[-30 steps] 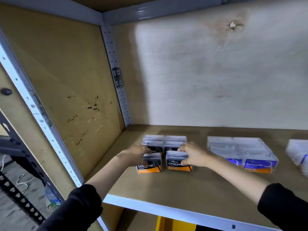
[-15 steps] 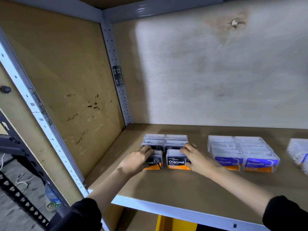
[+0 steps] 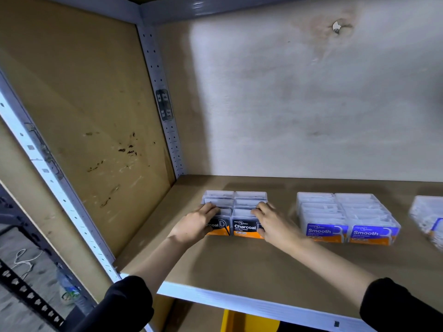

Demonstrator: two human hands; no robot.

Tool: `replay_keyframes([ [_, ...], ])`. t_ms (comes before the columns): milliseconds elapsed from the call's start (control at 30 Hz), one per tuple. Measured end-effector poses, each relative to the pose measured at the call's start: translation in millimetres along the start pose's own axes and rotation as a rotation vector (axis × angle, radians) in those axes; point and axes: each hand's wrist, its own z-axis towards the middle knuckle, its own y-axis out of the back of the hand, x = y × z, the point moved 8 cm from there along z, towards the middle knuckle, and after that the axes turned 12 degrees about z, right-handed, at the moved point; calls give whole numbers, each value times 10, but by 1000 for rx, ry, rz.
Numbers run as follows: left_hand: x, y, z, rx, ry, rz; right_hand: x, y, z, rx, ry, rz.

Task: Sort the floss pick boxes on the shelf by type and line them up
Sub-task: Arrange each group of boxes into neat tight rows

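Where our left hand [image 3: 194, 226] lies: on the left front box [image 3: 219, 225], fingers bent over its top; we cannot tell if it grips.
Charcoal boxes [image 3: 249, 196]: two rows at the left of the shelf [image 3: 251, 267]; we think light, hard, slippery; hold the sides.
Right hand [image 3: 275, 224]: fingers nearly flat on the right front box [image 3: 244, 227].
Smooth boxes [image 3: 345, 216]: lined up, well apart.
Shelf: flat brown board, wall [image 3: 287, 104] close behind.

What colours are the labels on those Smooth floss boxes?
Blue with white lettering and an orange strip below, on the Smooth floss boxes; the head view shows it.
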Motion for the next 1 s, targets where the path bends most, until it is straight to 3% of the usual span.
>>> replay_keyframes([
  [333, -8, 13, 10, -5, -9, 11, 12, 31, 9, -56, 12, 40],
  [567, -15, 42, 13, 9, 11, 29, 15, 26, 18, 79, -38, 98],
  [1000, -56, 159, 69, -13, -60, 59, 20, 147, 82, 90, -93, 177],
])
